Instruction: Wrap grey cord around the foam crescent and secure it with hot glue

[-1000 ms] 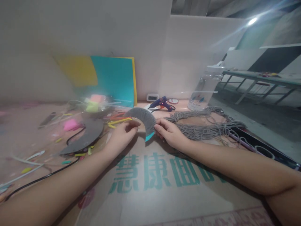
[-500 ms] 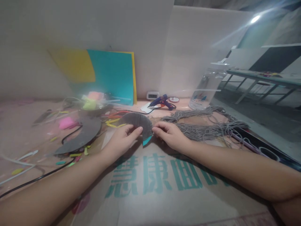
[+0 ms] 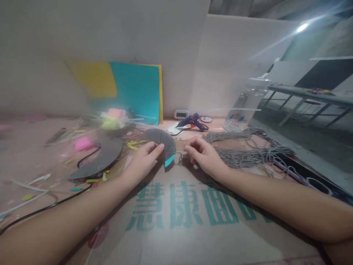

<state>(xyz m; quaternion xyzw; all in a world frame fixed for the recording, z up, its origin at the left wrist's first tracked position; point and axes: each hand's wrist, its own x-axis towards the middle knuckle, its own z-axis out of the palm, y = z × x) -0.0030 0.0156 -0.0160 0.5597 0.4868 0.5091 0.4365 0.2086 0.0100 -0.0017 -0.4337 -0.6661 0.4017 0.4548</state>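
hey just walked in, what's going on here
A person's left hand grips a curved piece covered in grey yarn, whose lower end shows bright teal. The right hand, apart from that piece, appears to pinch a thin pale strand running toward it. A heap of loose grey yarn lies beyond the right forearm, and a flat, dark grey crescent lies to the left. Behind the hands is a dark blue glue gun.
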